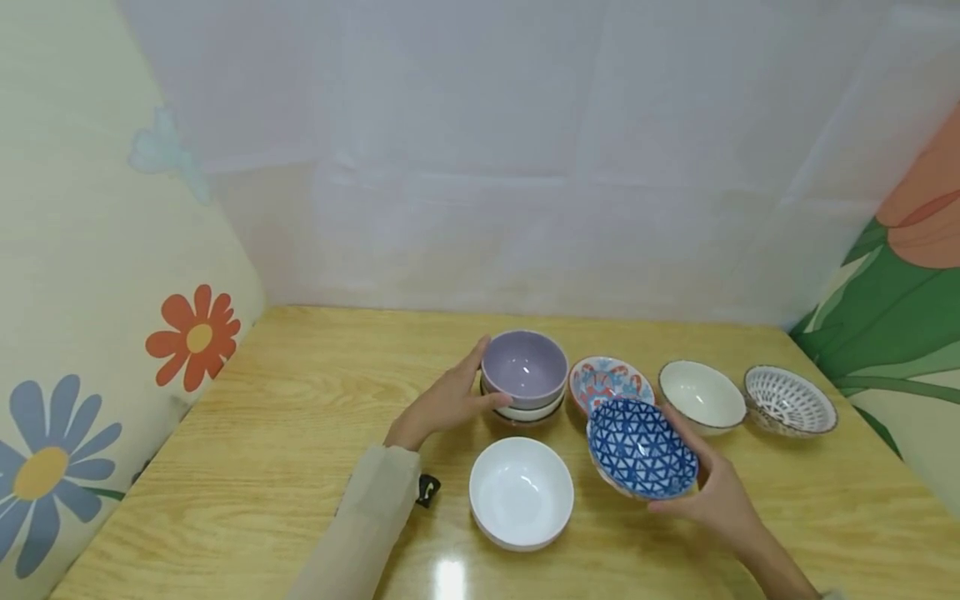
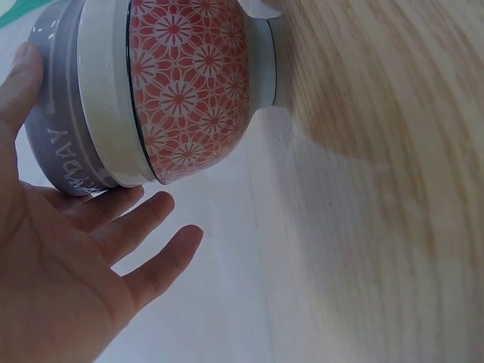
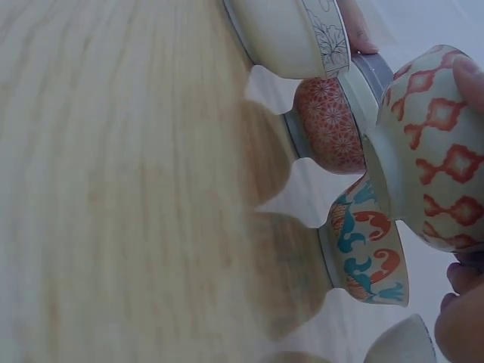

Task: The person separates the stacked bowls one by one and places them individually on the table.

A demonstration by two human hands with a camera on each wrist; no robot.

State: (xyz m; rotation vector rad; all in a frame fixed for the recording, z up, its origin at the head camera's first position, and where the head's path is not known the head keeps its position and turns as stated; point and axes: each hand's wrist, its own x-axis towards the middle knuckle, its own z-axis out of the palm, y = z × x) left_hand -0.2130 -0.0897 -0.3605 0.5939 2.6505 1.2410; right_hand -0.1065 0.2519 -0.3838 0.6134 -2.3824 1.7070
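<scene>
My left hand grips the left side of a purple bowl, thumb in front and fingers on the far side. The purple bowl tops a stack; below it are a cream bowl and a red flower-patterned bowl. My right hand pinches the right rim of a bowl with a blue triangle pattern inside, tilted and raised off the table. Its outside is pale with red diamond shapes. Between the hands, nearer me, a white bowl stands upright.
Right of the stack, a red-and-blue patterned bowl sits partly hidden behind the held bowl. Further right are a cream bowl and a bowl with dark dashes. A small black item lies beside my left sleeve on the wooden table.
</scene>
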